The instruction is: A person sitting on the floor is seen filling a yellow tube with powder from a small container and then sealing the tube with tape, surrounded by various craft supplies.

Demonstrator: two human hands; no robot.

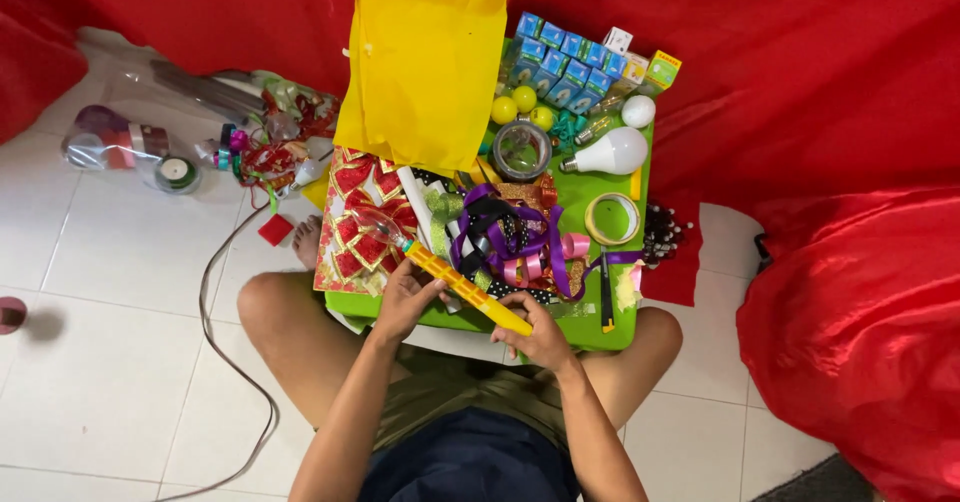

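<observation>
My left hand (pixel 405 300) and my right hand (pixel 540 335) both grip a long yellow wand-like stick (pixel 466 289) with orange squares along it. It ends in a clear bulb (pixel 374 225) at its upper left. I hold it slantwise over the near edge of a small green table (pixel 600 324). Just behind the stick lies a tangle of purple, pink and dotted ribbons (pixel 505 237). Red and gold patterned paper (pixel 352 234) lies under the bulb end.
Yellow paper sheets (pixel 430 62), small blue boxes (pixel 562 57), a white light bulb (pixel 612 152), yellow balls, a tape roll (pixel 612 218) and a utility knife (pixel 606 297) crowd the table. Red cloth (pixel 830 212) surrounds it. Ribbon spools and a cable (pixel 215 292) lie on the white tiles at left.
</observation>
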